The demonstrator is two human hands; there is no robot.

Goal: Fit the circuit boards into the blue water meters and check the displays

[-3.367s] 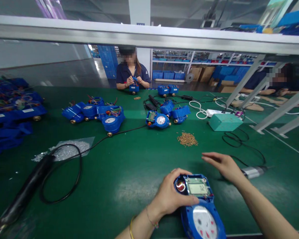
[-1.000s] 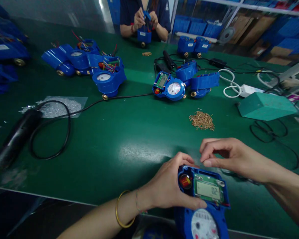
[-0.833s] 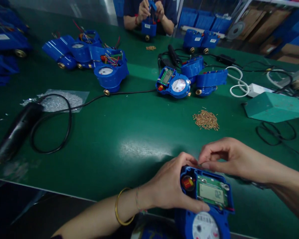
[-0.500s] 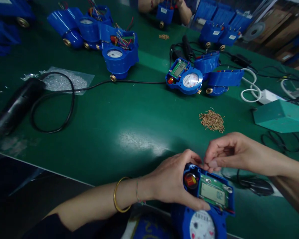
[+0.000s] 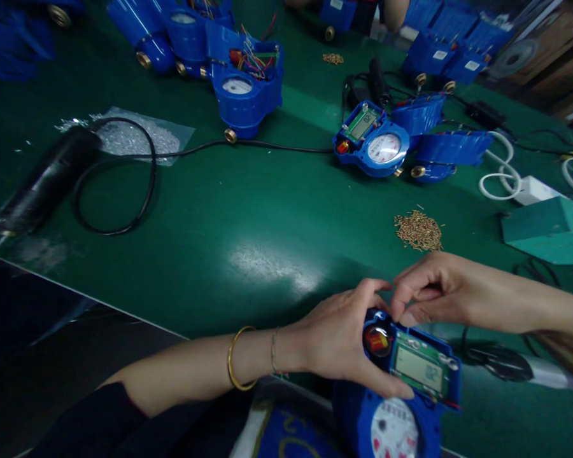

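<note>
Blue water meter point(image 5: 401, 394) sits at the near edge of the green table point(image 5: 248, 210), bottom right of my view, open top toward me: red round part at its upper left, green display board beside it, white dial below. My left hand point(image 5: 344, 340) wraps the meter's left side, thumb laid along the front below the display, fingers curled over the far rim; firm hold. My right hand point(image 5: 430, 292) is at the meter's top edge, thumb and forefinger pinched together just above the red part. I cannot tell whether anything small is between the fingertips. The two hands' fingertips nearly touch there.

Just beyond the right hand: a heap of small brass screws point(image 5: 418, 230). Farther back, a second open meter point(image 5: 372, 137) with dial up, blue covers beside it. Right edge: a teal box point(image 5: 549, 229). Far left: black power screwdriver point(image 5: 48, 181) with its looped cable, lying against a clear bag of silvery bits point(image 5: 134, 135). Back left: a cluster of meters with loose wires point(image 5: 243, 83).
</note>
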